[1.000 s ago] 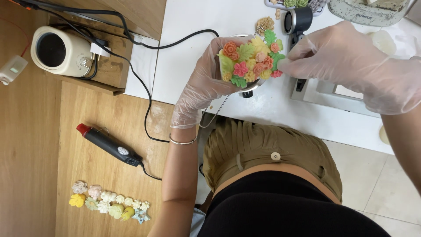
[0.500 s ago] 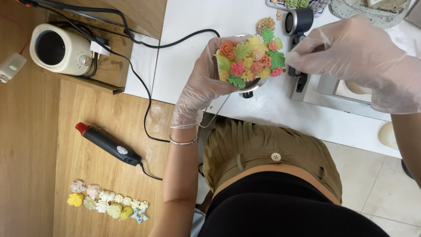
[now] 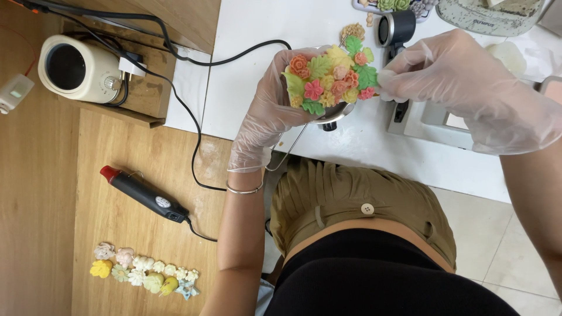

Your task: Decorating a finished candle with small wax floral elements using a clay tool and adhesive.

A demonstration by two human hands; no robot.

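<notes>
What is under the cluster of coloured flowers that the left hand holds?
Below the flower cluster a round metal rim and a dark knob show. The gloved left hand and the flowers cover the rest, so the base's shape cannot be seen.

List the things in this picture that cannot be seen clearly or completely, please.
All in the head view:
- The base under the flower cluster: hidden by the flowers and the left hand.
- What the right hand pinches at its fingertips: too small, blurred by the glove.
- The succulent pieces and the grey dish: cut off by the top edge.
- The white box: cut off by the left edge.
</notes>
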